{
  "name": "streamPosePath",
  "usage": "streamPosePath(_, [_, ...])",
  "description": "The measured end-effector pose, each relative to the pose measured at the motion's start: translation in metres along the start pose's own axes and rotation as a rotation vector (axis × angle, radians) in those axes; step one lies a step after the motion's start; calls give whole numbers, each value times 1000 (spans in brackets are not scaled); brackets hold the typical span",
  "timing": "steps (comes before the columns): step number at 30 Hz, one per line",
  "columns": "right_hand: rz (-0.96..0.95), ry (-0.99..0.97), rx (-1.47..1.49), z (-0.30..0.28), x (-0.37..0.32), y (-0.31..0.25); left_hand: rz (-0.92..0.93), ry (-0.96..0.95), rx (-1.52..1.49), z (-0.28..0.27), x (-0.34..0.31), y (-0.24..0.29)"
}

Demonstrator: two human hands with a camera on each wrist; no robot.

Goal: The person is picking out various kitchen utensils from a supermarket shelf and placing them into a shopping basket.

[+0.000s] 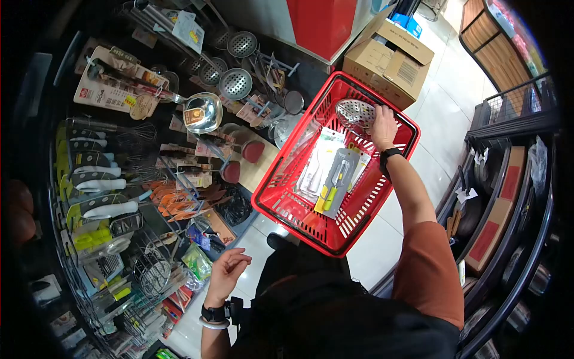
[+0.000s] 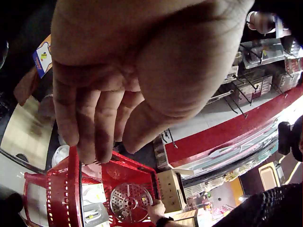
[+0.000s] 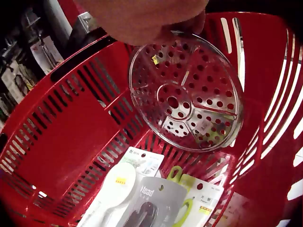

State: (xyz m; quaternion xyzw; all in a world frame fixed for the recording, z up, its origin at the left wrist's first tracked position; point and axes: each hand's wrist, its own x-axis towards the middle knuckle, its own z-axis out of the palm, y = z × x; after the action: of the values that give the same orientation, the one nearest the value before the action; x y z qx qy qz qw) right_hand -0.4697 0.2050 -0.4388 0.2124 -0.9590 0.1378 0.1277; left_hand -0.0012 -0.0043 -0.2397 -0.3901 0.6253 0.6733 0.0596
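Observation:
A round perforated metal plate (image 3: 187, 92) hangs tilted inside the red basket (image 1: 287, 140), above its floor. My right hand (image 1: 384, 128) pinches the plate's rim; in the right wrist view the hand (image 3: 147, 21) covers the top edge. Below the plate lie packaged utensils: a white one (image 3: 113, 187), a grey card (image 3: 154, 201) and a green-handled item (image 3: 177, 175). My left hand (image 1: 230, 269) is held in the air left of the basket, fingers loosely bent, holding nothing. The left wrist view shows its palm (image 2: 109, 61) close up.
Racks with ladles (image 1: 203, 112), peelers (image 1: 98, 185) and orange tools (image 1: 179, 200) stand on the left. An open cardboard box (image 1: 388, 60) touches the basket's far side. Shelves with pans and boxes (image 1: 496, 209) line the right. White floor tiles (image 1: 442, 113) lie between.

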Motion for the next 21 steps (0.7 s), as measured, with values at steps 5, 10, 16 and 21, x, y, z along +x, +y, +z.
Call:
streamPosePath(5, [-36, -2, 220, -26, 1, -16, 20, 32, -53, 0, 3, 4])
streamPosePath(10, [-122, 169, 661, -71, 32, -85, 265, 36, 192, -16, 7, 40])
streamPosePath(16, [-442, 312, 1037, -255, 44, -253, 1076, 369, 558, -27, -40, 212])
streamPosePath(21, [-764, 543, 1254, -364, 38, -343, 1350, 386, 540, -47, -93, 266])
